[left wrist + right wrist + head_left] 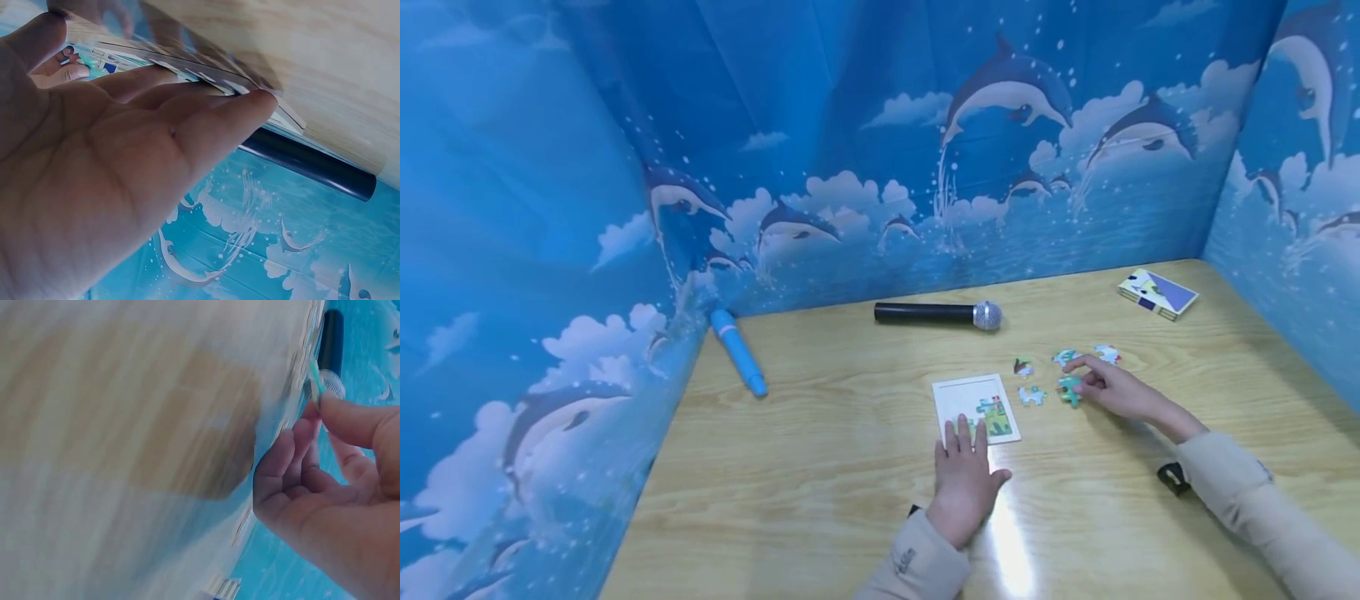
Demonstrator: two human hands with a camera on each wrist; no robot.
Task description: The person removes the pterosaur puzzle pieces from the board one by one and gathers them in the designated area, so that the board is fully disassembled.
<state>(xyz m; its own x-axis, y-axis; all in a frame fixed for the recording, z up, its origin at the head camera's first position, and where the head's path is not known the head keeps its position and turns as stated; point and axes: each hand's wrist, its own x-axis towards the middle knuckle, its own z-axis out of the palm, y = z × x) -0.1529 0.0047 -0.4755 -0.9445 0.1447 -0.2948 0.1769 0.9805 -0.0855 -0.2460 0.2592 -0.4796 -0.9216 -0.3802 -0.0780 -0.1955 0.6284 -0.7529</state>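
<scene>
My left hand (966, 483) rests its straight fingers on the lower part of a white puzzle tray (951, 396), partly covering it. Joined pieces (997, 417) with a green picture fill the tray's lower right. To the right, my right hand (1116, 390) pinches a green jigsaw piece (1069, 390) between thumb and fingers. In the right wrist view that green piece (316, 381) stands tilted up, edge-on. Loose jigsaw pieces lie around it: one (1032, 396) beside the tray, a small one (1023, 367) above that, and others (1107, 354) just past my right fingers.
A black microphone (925, 313) with a silver head lies behind the tray. At the back right sits a small card box (1158, 293). A blue tube-shaped object (739, 353) lies at the table's left edge. Dolphin-printed curtains (820, 167) enclose the wooden table (805, 467).
</scene>
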